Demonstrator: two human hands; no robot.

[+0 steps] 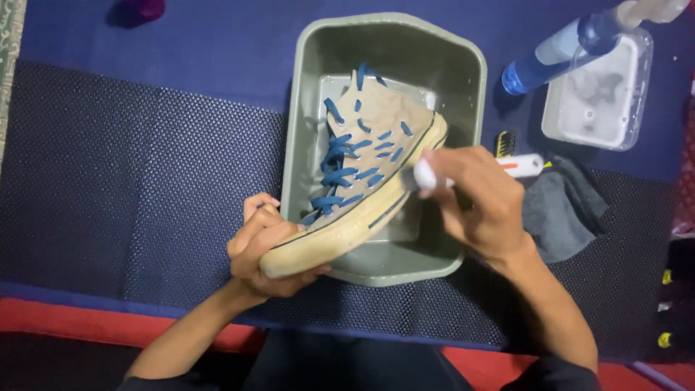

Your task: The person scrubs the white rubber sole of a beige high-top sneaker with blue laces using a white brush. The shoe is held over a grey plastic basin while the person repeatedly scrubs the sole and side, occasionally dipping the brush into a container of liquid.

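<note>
A beige high-top sneaker (365, 174) with blue laces lies tilted over a grey plastic basin (304, 101). My left hand (260, 250) grips its toe end at the basin's near rim. My right hand (478, 199) holds a white brush (427, 176) whose head presses against the rubber sole edge near the heel. The brush's handle end (525, 165), white with an orange mark, sticks out past my fingers to the right.
A clear rectangular tub (601, 90) with foamy water sits at the upper right, a blue spray bottle (572, 47) lying across it. A grey cloth (565, 206) and a small dark brush (505, 143) lie right of the basin. A dark mat (145, 181) covers the surface.
</note>
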